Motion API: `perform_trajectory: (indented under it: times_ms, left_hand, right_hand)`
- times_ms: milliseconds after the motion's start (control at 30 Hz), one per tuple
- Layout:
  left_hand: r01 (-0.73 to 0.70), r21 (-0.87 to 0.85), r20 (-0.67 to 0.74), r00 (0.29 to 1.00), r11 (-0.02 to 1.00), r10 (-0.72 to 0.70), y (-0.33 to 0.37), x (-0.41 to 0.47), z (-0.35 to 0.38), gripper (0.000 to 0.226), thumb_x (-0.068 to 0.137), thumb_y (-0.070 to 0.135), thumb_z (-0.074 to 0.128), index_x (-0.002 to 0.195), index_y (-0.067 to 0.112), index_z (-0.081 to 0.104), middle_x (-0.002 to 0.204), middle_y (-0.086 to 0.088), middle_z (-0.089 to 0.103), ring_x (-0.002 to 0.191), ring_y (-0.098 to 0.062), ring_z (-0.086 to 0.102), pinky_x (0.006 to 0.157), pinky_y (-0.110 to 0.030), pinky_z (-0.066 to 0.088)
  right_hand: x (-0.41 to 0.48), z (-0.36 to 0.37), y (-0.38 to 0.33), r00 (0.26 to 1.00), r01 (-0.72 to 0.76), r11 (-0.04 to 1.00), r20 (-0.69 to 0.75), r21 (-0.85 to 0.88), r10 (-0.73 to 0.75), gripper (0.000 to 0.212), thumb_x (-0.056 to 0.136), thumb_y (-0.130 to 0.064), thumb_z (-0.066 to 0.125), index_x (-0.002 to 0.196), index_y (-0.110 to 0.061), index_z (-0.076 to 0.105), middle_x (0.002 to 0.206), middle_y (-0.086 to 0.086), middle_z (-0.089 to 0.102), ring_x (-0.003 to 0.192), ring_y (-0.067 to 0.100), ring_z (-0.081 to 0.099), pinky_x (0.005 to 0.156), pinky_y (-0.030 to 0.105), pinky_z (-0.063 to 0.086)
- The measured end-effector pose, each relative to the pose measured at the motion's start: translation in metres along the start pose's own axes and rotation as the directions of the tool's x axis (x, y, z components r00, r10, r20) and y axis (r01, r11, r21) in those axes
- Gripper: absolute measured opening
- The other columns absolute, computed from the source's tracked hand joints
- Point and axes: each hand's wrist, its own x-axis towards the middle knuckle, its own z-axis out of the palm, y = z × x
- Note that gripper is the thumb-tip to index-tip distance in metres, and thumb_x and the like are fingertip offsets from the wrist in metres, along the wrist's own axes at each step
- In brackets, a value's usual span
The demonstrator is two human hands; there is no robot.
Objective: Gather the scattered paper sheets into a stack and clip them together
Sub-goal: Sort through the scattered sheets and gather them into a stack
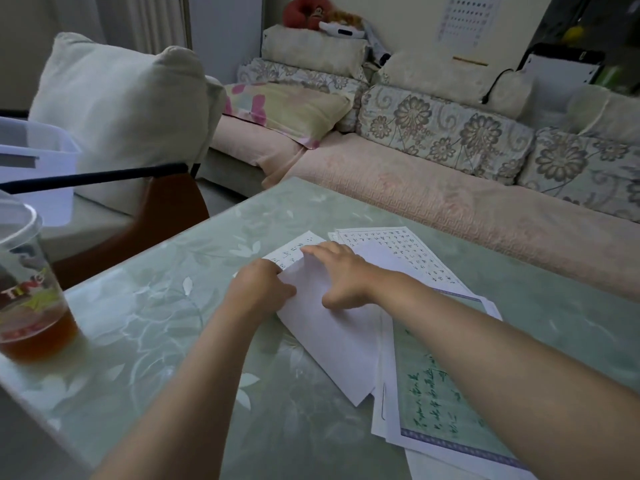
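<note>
Paper sheets [433, 403] lie loosely overlapped and fanned on a glass table [166, 306], not yet squared into a stack. The left hand [259, 287] pinches the edge of the top blank sheet [329, 344]; the right hand [341, 271] presses it with straight, spread fingers. No clip is visible

Surface: glass-topped table [156, 323], pale green with a white leaf pattern.

Clear plastic cup [24, 289] stands upright at the table's left edge. Amber liquid fills its lower part, and there is printed lettering on the wall.

Well to the right of the cup is a loose overlapping spread of paper:
- Blank white sheet [329, 341] lies on top, nearest the cup.
- Gridded sheet [408, 251] with handwritten characters lies farther from the cup, toward the table's far edge.
- Green sheet [433, 403], purple-bordered and handwritten, lies farthest from the cup, over plain white sheets [381, 420].
</note>
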Motion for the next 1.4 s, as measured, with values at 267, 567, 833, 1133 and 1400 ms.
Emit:
perform_trajectory:
  times_ms: [267, 567, 833, 1133, 1400]
  left_hand:
    - [-0.192, 0.147, -0.207, 0.953, 0.97, 0.22, -0.006, -0.018, -0.034, 0.025, 0.091, 0.009, 0.055, 0.099, 0.024, 0.073, 0.091, -0.003, 0.069, 0.078, -0.023, 0.062, 0.062, -0.033, 0.053]
    - [-0.292, -0.011, -0.709, 0.677, 0.956, 0.198, -0.024, -0.055, -0.084, 0.02, 0.095, 0.008, 0.054, 0.102, 0.012, 0.072, 0.09, -0.003, 0.068, 0.076, -0.018, 0.056, 0.061, -0.028, 0.043]
    - [-0.235, -0.673, -0.665, 0.607, 0.701, -0.435, -0.034, -0.066, -0.1, 0.015, 0.092, 0.016, 0.057, 0.1, 0.021, 0.068, 0.093, -0.001, 0.068, 0.087, -0.025, 0.064, 0.081, -0.037, 0.055]
    - [-0.137, -0.867, -0.437, 0.669, 0.479, -0.601, -0.028, -0.065, -0.084, 0.022, 0.09, 0.014, 0.059, 0.111, 0.017, 0.064, 0.103, -0.005, 0.065, 0.094, -0.03, 0.064, 0.088, -0.039, 0.056]
    - [0.113, -0.835, -0.167, 0.881, 0.539, -0.443, -0.014, -0.072, -0.041, 0.018, 0.085, 0.003, 0.058, 0.1, 0.011, 0.06, 0.083, -0.005, 0.061, 0.077, -0.031, 0.061, 0.077, -0.044, 0.059]
  right_hand:
    - [-0.005, -0.006, -0.01, 0.957, 0.022, 1.0, -0.289, -0.021, -0.027, 0.113, 0.072, -0.033, 0.076, 0.156, -0.035, -0.001, 0.164, 0.003, -0.004, 0.151, 0.023, -0.005, 0.121, 0.043, 0.014]
    - [-0.024, -0.015, -0.037, 0.931, -0.16, 0.962, -0.291, 0.22, 0.222, 0.132, 0.078, -0.043, 0.079, 0.15, -0.029, -0.031, 0.163, 0.003, -0.023, 0.153, 0.025, -0.009, 0.122, 0.051, 0.015]
    - [-0.041, 0.013, -0.025, 0.935, -0.291, 0.808, -0.029, 0.512, 0.355, 0.098, 0.082, -0.053, 0.069, 0.157, -0.019, 0.017, 0.158, 0.005, 0.031, 0.141, 0.028, 0.038, 0.108, 0.037, 0.038]
    - [-0.065, 0.004, -0.015, 0.905, -0.128, 0.45, -0.081, 0.884, 0.417, 0.024, 0.086, -0.027, 0.042, 0.091, -0.013, 0.061, 0.094, 0.007, 0.062, 0.089, 0.023, 0.054, 0.076, 0.034, 0.043]
    - [-0.092, -0.022, 0.029, 0.753, -0.049, -0.044, 0.065, 0.998, 0.655, 0.042, 0.09, -0.052, 0.048, 0.081, -0.016, 0.068, 0.083, 0.007, 0.07, 0.067, 0.025, 0.064, 0.063, 0.036, 0.053]
